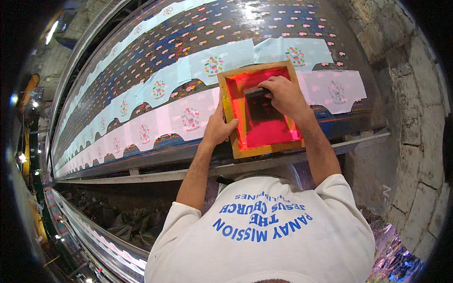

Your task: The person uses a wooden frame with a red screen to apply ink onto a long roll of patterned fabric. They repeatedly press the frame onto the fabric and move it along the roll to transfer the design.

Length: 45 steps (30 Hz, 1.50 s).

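A wooden screen-printing frame (266, 152) lies over the row of pink fabric pieces nearest me. Bright red-pink ink (268, 134) coats its inner walls and mesh, with a darker patch toward the upper middle. My left hand (220, 128) is closed on the frame's left side, its thumb over the rim. Inside the frame, my right hand (284, 95) grips a dark squeegee (256, 93) near the top. Just left of the frame is a pink fabric piece (191, 117) with a printed round design. Another pink piece (336, 90), with a greyer print, shows at the right.
Light-blue printed pieces (217, 62) run in rows across the long dark table (155, 59), which is dotted with small prints. A rail (354, 141) follows its near edge. A block wall (417, 122) stands at the right. Behind me at lower left is another long table (101, 240).
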Motion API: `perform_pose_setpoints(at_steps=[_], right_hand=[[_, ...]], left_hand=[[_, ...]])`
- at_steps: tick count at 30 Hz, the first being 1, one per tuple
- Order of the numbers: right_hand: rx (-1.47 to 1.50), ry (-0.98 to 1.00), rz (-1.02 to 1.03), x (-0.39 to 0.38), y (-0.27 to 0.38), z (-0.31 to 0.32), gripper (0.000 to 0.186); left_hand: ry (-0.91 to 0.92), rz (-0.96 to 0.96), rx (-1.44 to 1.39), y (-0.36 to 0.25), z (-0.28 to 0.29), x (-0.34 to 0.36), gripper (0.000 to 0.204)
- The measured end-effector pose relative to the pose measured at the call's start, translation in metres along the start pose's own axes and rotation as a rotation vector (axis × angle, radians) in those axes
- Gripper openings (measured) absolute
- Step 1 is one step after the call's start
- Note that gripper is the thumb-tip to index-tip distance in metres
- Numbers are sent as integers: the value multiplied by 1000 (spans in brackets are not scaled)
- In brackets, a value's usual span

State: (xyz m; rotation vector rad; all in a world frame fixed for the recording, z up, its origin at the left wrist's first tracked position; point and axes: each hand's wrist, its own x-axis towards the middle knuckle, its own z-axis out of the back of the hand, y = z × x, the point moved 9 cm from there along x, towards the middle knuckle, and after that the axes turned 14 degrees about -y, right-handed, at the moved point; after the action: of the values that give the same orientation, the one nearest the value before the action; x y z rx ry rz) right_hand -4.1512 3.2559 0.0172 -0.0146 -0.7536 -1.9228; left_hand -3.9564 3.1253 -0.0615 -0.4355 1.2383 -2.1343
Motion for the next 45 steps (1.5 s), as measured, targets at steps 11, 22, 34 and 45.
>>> perform_pose_setpoints(at_steps=[11, 22, 34, 45], right_hand=[[-60, 80, -25, -25, 11, -3, 37], [-61, -35, -96, -118, 59, 28, 53], [-139, -4, -61, -124, -23, 111, 63], [-117, 112, -142, -166, -172, 186, 75]], left_hand=[[-25, -19, -27, -10, 3, -4, 114], [18, 121, -22, -11, 4, -5, 107], [-20, 13, 29, -88, -75, 24, 111], [53, 45, -99, -158, -243, 41, 113]])
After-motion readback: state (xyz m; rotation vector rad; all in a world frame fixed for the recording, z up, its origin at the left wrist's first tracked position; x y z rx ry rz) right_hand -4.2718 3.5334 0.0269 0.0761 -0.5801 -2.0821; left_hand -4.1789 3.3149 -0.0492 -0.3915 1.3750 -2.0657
